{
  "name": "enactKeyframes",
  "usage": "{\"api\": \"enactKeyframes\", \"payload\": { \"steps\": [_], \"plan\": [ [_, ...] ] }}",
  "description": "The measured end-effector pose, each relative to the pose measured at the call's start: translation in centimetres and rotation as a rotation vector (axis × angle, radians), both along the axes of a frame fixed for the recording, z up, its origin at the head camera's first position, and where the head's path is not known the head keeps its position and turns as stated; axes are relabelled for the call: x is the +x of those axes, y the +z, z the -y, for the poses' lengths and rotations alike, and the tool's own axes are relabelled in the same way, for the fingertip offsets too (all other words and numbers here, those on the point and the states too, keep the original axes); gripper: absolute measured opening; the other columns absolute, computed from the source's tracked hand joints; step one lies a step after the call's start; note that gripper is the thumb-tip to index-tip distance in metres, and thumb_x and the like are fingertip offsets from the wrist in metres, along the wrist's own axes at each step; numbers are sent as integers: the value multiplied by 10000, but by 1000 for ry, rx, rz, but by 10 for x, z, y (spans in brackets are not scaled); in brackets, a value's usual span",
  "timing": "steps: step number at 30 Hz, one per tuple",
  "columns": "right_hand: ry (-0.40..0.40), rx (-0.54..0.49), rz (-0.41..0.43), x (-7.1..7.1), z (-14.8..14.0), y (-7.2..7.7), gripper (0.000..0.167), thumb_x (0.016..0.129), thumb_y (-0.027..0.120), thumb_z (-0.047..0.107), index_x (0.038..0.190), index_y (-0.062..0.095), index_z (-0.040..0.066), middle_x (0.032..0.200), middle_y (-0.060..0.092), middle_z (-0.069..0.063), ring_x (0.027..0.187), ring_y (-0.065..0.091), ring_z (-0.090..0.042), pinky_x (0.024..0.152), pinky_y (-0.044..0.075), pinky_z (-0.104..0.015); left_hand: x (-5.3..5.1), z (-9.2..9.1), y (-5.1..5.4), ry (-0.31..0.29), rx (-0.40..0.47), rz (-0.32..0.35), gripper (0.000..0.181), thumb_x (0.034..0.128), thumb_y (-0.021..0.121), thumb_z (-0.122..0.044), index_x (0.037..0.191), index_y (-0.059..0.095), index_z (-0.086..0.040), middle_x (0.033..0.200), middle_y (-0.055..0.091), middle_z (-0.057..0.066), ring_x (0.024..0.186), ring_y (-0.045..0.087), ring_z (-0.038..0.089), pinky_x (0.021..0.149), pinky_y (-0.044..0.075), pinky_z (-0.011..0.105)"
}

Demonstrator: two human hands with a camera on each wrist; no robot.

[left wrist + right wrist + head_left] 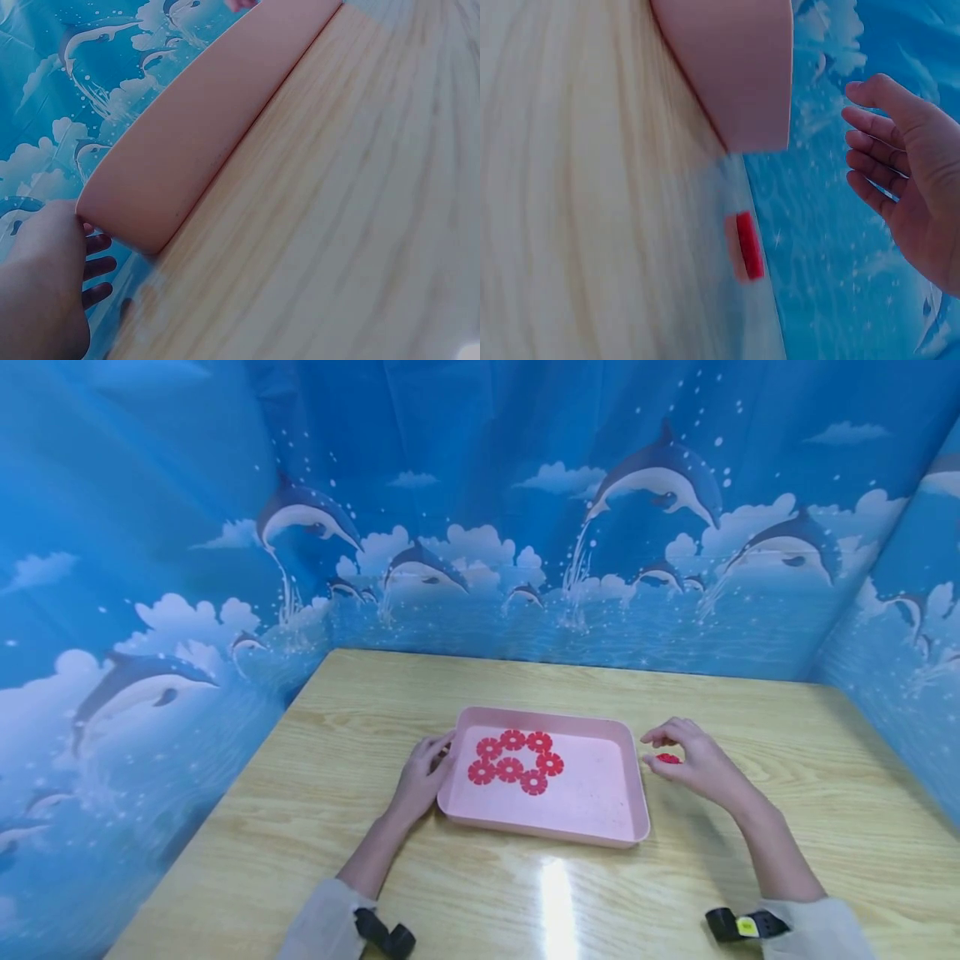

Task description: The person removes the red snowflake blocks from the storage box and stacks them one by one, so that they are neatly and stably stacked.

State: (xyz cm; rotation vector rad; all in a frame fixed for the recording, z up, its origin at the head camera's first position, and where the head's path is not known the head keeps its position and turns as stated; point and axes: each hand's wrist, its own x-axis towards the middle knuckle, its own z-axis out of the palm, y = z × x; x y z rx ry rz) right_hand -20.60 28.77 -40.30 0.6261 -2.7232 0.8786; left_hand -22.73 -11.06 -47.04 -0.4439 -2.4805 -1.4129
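A pink tray (600, 777) lies on the wooden table, with several red notched discs (510, 769) grouped in its left half. At the tray's left wall is my left hand (420, 781), its fingers touching the rim; in the left wrist view that hand (49, 277) lies against the tray's corner (150, 202). My right hand (701, 764) hovers just past the tray's right side, fingers bent loosely and apart, holding nothing. Below it one red piece (668, 759) rests on the table. The right wrist view has this red piece (750, 246) apart from the right hand (915, 165).
The wooden table (360, 693) extends around the tray. Behind it and along the sides hangs a blue curtain (480, 510) printed with dolphins and clouds. Dark straps with small devices (746, 927) sit on both sleeves.
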Motion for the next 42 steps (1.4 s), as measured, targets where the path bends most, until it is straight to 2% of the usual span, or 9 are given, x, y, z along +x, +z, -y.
{"api": "enactKeyframes", "payload": {
  "steps": [8, 15, 19, 24, 31, 36, 42],
  "plan": [
    [126, -4, 67, -12, 45, -1, 201, 799, 705, 113, 964, 647, 14, 907, 566, -88, 876, 513, -275, 744, 465, -459, 0, 0, 0, -1, -7, -7, 376, 916, 565, -123, 1281, 531, -42, 1100, 543, 98, 927, 543, 225, 830, 458, 385],
    [214, -18, 90, -26, 72, -12, 224, 784, 718, 104, 978, 642, 19, 945, 593, -70, 897, 552, -231, 785, 483, -431, 1, -2, 3, -8, -4, -8, 367, 919, 557, -108, 1279, 531, -36, 1091, 547, 105, 918, 542, 233, 828, 458, 387],
    [243, -39, 138, -32, 81, -19, 230, 778, 703, 68, 991, 632, 16, 927, 577, -69, 885, 551, -236, 767, 498, -399, 0, -2, 3, -7, -10, -13, 370, 921, 555, -117, 1282, 528, -40, 1097, 550, 105, 924, 538, 235, 831, 455, 392],
    [246, -83, 181, -36, 87, -26, 264, 764, 696, 46, 1010, 619, -13, 901, 548, -69, 862, 539, -225, 765, 500, -343, 0, -2, 2, -2, -11, -14, 373, 919, 561, -124, 1282, 531, -46, 1097, 550, 98, 922, 539, 232, 832, 454, 395],
    [180, -26, 181, -37, 89, -33, 344, 734, 724, 114, 1047, 611, 28, 947, 544, -46, 863, 521, -180, 764, 469, -334, 0, -1, 1, -2, -8, -12, 372, 917, 561, -115, 1282, 531, -48, 1093, 547, 96, 914, 539, 229, 826, 456, 390],
    [151, 29, 206, -37, 90, -37, 362, 740, 731, 145, 1070, 622, 46, 1006, 545, -56, 944, 518, -216, 832, 445, -385, 0, -1, 2, 0, -9, -4, 371, 920, 560, -126, 1281, 531, -46, 1086, 544, 96, 908, 537, 227, 819, 458, 385],
    [121, 68, 233, -35, 92, -37, 378, 759, 723, 167, 1104, 630, 41, 1259, 465, -205, 1154, 431, -346, 950, 371, -467, 1, 0, 2, 8, -18, -4, 374, 919, 563, -138, 1281, 532, -45, 1084, 543, 95, 913, 542, 229, 820, 460, 390]
  ]
}}
